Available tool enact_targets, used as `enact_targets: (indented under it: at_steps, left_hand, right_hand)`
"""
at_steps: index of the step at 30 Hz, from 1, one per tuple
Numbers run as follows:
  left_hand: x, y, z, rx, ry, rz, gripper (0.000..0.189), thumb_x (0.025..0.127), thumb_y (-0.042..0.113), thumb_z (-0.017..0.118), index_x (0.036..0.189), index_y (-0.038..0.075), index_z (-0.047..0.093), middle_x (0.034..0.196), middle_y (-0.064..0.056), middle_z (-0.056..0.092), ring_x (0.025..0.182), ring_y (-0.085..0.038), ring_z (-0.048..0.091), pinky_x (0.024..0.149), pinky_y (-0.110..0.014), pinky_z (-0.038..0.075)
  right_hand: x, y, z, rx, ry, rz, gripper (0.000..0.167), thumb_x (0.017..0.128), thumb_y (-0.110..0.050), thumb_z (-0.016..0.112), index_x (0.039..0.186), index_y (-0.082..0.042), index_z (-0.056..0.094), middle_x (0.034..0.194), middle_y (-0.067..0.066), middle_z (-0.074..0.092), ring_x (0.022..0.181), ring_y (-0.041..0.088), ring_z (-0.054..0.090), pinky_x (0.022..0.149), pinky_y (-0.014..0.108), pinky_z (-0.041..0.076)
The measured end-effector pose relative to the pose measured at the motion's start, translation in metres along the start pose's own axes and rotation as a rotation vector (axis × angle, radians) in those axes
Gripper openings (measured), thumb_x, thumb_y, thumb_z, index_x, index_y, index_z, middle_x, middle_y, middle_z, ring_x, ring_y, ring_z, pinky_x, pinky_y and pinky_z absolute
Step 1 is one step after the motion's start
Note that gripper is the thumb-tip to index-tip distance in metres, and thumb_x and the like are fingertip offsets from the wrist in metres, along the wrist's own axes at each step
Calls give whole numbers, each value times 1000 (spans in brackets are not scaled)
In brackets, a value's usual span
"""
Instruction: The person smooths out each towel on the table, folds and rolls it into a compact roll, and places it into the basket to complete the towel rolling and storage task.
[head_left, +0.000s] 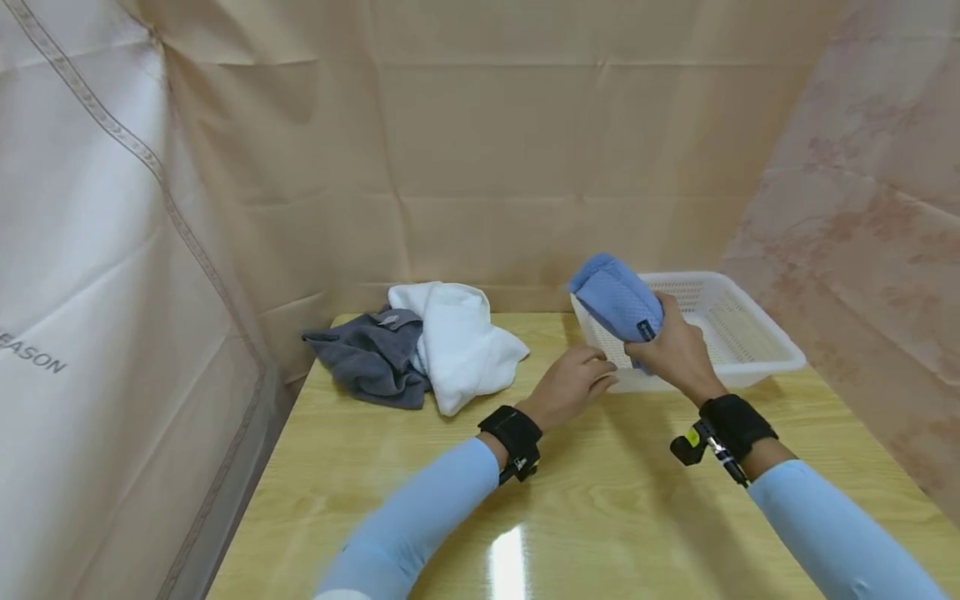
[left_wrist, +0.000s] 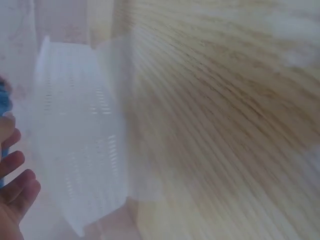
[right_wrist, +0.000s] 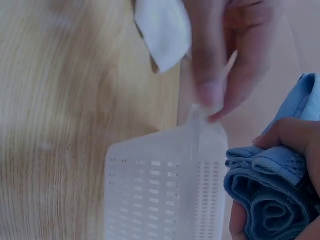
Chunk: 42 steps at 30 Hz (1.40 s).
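My right hand (head_left: 681,352) grips a rolled blue towel (head_left: 617,298), holding it tilted over the left part of a white plastic basket (head_left: 761,367). The towel's spiral end and a small dark tag show in the right wrist and head views. By the basket's near left corner is my left hand (head_left: 572,385), with loosely bent fingers and nothing held. Its fingertips are close to the rim in the right wrist view; blur hides whether they touch. The basket's perforated side (left_wrist: 90,130) appears in the left wrist view.
On the left of the wooden table (head_left: 600,517) lie a crumpled dark grey towel (head_left: 371,358) and, against it, a white towel (head_left: 465,342). A beige cloth (head_left: 480,150) hangs behind the table, with further hanging cloths at both sides.
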<state>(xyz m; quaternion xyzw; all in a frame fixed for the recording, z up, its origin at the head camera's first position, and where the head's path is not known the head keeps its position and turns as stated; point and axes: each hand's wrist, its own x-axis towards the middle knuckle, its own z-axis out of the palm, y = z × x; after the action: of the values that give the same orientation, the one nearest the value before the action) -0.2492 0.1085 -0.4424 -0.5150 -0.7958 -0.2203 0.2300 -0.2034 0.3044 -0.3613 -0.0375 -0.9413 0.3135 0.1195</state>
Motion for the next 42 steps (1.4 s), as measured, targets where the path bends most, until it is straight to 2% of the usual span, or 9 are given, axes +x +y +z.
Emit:
enact_targets:
  at_steps: [5,10,15,21,25,31,38,42]
  left_hand:
    - [8,-1,15,32,0,-36,15,102,23,68,108,14,79,109,2,72,106,-12,62,95,-17,45]
    - [12,-2,13,93,-33,-44,13,101,26,69,106,18,79,103,5,72,100,-9,62,91,-16,47]
    - [17,1,12,122,-65,-45,12,100,26,70,103,19,80,96,6,71,91,-8,62,83,-15,47]
    - [20,7,13,147,-107,-58,11,98,28,73,103,22,81,96,8,72,89,-7,63,82,-13,47]
    - [19,8,13,153,-126,-65,13,99,28,73,105,21,81,99,8,72,92,-7,64,83,-14,47]
    - [17,7,14,150,-111,-64,13,98,27,73,104,20,81,101,8,73,93,-7,65,83,-14,48]
    - [15,6,12,173,-93,-51,12,99,28,73,103,21,82,98,8,72,90,-7,65,81,-13,48]
    - [15,5,11,175,-94,-55,13,99,29,72,103,21,81,98,8,72,90,-6,65,81,-12,47]
  right_hand:
    - [4,7,-4,86,-11,73,104,88,-32,80,162,-2,14,144,38,43,123,56,52,88,66,51]
    - [9,7,-2,161,-21,79,112,88,-44,81,162,-1,9,151,36,37,130,57,46,93,69,48]
    - [15,6,0,200,-19,94,106,89,-37,81,161,0,12,151,35,37,128,57,48,91,67,50]
    - [19,9,6,217,-23,116,102,89,-35,81,159,3,17,147,36,41,124,55,52,85,62,55]
    - [19,10,9,237,-43,130,108,89,-46,79,160,3,14,148,37,39,123,56,53,84,60,56]
    - [22,8,14,277,-66,156,114,90,-67,67,160,3,11,147,38,40,121,54,56,80,52,59]
    - [26,5,18,294,-49,174,99,98,-57,61,159,4,14,145,39,40,117,53,58,72,43,61]
    - [27,5,18,292,-41,164,101,96,-55,65,159,4,14,145,38,40,119,53,56,75,46,60]
